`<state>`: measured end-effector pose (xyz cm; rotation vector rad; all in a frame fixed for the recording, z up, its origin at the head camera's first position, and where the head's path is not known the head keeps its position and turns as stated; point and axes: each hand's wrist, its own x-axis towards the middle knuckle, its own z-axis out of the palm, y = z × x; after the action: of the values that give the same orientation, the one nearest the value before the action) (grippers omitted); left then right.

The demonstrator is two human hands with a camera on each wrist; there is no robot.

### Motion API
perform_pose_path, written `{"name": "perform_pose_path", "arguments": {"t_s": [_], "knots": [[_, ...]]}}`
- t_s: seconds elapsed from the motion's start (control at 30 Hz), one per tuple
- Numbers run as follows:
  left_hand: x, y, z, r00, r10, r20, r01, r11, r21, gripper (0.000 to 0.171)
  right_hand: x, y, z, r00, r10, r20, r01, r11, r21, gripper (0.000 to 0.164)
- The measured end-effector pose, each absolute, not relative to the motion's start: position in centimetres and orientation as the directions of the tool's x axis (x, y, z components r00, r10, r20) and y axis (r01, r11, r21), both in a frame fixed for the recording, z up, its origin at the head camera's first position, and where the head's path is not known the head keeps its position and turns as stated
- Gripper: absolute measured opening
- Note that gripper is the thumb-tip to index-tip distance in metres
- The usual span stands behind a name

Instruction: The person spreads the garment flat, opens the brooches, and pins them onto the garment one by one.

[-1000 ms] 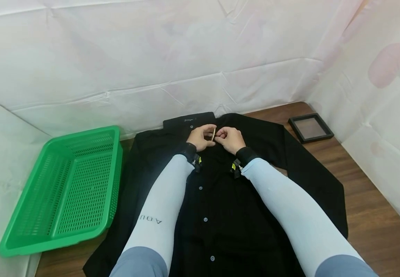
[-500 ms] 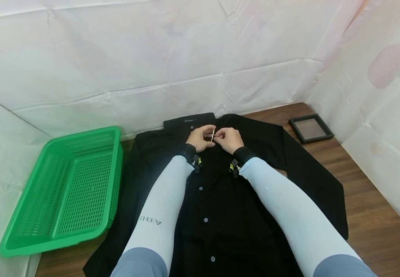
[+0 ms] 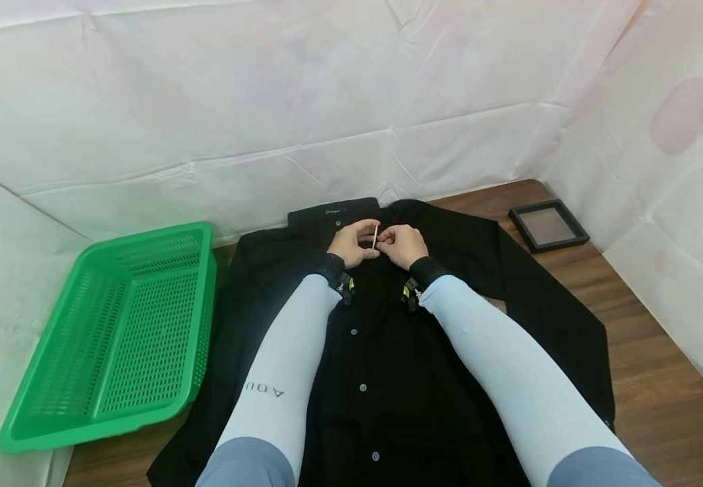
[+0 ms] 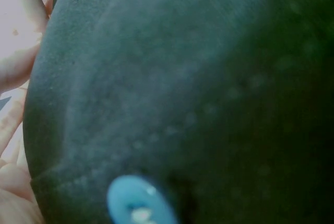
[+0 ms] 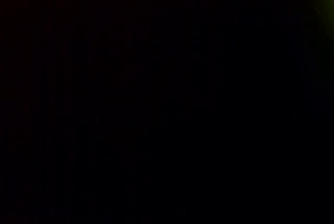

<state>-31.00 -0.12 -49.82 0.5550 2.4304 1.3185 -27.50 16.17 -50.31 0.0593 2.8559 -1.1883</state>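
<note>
A black button-up shirt [image 3: 400, 379] lies spread over the table, its collar at the far side. Over its upper chest, my left hand [image 3: 351, 243] holds a thin pale piece [image 3: 375, 237] by its two ends, between thumb and finger. The piece shows edge-on, so its face is hidden. My right hand [image 3: 404, 246] has its fingers curled in and pinches the piece at its right side; the fine detail there is too small to tell. Close up in the left wrist view are black stitched cloth and a button [image 4: 138, 203], with fingers [image 4: 18, 46] along the left edge.
A green perforated basket [image 3: 195, 325] stands left of the shirt. At the far right corner of the brown wooden table [image 3: 662, 379] lies a black square frame [image 3: 549, 225] with a see-through middle. White sheets [image 3: 302, 81] hang behind and beside. The right wrist view is nearly all dark.
The thin piece has turned slightly, from a gold-looking edge to a narrower pale line. My right wrist has shifted a little to the left. Otherwise both hands keep their place.
</note>
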Motion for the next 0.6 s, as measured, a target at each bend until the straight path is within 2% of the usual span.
{"name": "perform_pose_path", "arguments": {"t_s": [0.6], "knots": [[-30.85, -0.08, -49.64, -0.879, 0.467, -0.098, 0.183, 0.519, 0.835, 0.063, -26.98, 16.75, -50.51, -0.999, 0.018, -0.050, 0.050, 0.604, -0.795, 0.018]]}}
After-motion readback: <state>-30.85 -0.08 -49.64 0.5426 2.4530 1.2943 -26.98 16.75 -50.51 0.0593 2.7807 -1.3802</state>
